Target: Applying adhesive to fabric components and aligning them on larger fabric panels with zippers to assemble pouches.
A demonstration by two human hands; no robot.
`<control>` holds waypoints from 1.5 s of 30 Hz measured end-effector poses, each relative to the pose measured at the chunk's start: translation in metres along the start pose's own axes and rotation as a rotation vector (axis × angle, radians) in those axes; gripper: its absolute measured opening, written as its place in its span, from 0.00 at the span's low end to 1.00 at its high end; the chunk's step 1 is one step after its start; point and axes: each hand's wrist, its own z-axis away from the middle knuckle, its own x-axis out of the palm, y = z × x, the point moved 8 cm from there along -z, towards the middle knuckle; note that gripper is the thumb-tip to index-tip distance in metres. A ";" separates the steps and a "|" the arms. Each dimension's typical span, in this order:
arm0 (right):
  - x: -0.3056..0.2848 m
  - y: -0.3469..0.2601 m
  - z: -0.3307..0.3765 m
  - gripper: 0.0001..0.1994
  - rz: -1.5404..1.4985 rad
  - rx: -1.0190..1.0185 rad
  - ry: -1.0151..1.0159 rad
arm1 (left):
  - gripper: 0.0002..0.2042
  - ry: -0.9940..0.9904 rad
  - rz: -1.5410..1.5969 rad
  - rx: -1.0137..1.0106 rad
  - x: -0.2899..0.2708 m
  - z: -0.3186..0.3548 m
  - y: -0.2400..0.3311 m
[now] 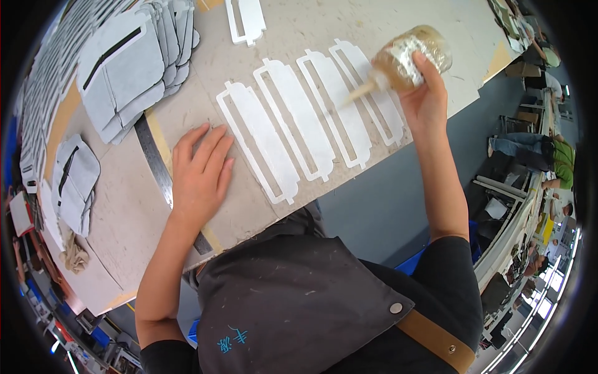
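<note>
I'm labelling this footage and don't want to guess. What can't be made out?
In the head view:
Right hand: some fingers hidden by the bottle.
Nozzle: tip blurred, so contact with the white piece under it is unclear.
Far white piece: cut off by the upper edge.
Large grey stack: lower pieces covered by upper ones.

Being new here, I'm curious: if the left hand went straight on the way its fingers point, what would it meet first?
The left hand would probably meet the leftmost slotted white piece in the row of four, though depth is hard to judge.
</note>
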 end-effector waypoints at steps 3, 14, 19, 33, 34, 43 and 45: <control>0.007 -0.017 -0.030 0.19 0.169 -0.220 -0.038 | 0.17 -0.017 0.007 -0.005 0.001 0.000 0.000; 0.030 0.000 -0.074 0.22 0.201 -0.274 -0.061 | 0.18 -0.028 0.019 -0.008 0.000 0.002 0.000; 0.022 -0.001 -0.074 0.22 0.220 -0.290 -0.036 | 0.18 -0.028 0.026 -0.008 0.000 0.001 0.000; 0.005 -0.007 -0.015 0.20 0.310 -0.134 -0.033 | 0.16 0.020 0.005 0.000 0.001 0.002 -0.001; 0.003 -0.008 -0.011 0.20 0.310 -0.136 -0.029 | 0.16 0.021 0.004 0.001 0.001 0.002 -0.002; -0.018 -0.009 0.025 0.21 0.292 -0.065 -0.014 | 0.16 0.023 -0.018 0.017 0.001 0.001 -0.002; -0.022 -0.009 0.034 0.22 0.304 -0.040 0.006 | 0.16 0.024 -0.022 0.020 0.001 0.001 -0.002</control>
